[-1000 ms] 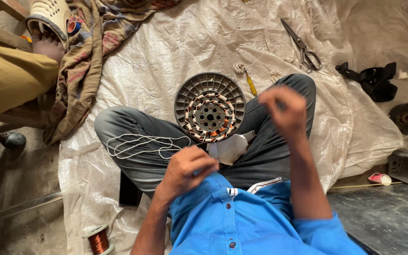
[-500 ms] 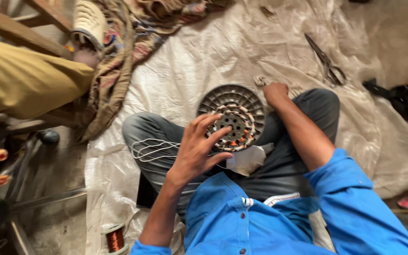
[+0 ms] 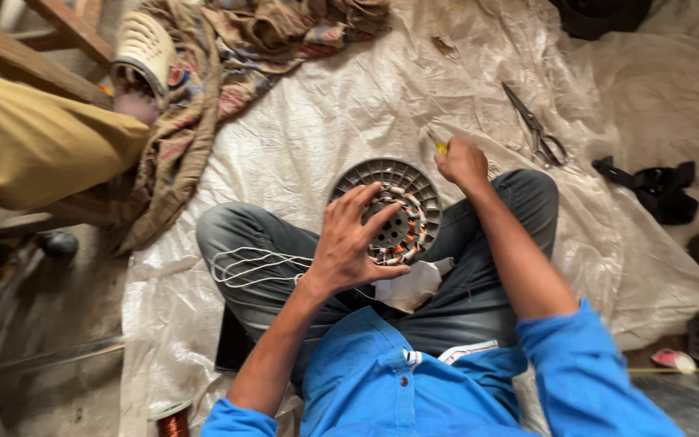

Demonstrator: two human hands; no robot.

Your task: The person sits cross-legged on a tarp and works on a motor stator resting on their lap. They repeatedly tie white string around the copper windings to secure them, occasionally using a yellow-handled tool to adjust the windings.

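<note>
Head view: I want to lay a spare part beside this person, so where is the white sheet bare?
The white sheet lies bare between the patterned cloth and the scissors, above the round stator. It is crowded at the lap, where the left hand covers the stator, the right hand grips a yellow tool, and wire loops drape the knee.

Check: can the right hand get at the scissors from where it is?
Probably yes. The right hand sits beyond the stator, and only bare sheet lies between it and the scissors.

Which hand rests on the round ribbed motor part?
The left hand, fingers spread over the motor part; the right hand sits beyond its rim, gripping a yellow-handled tool.
</note>
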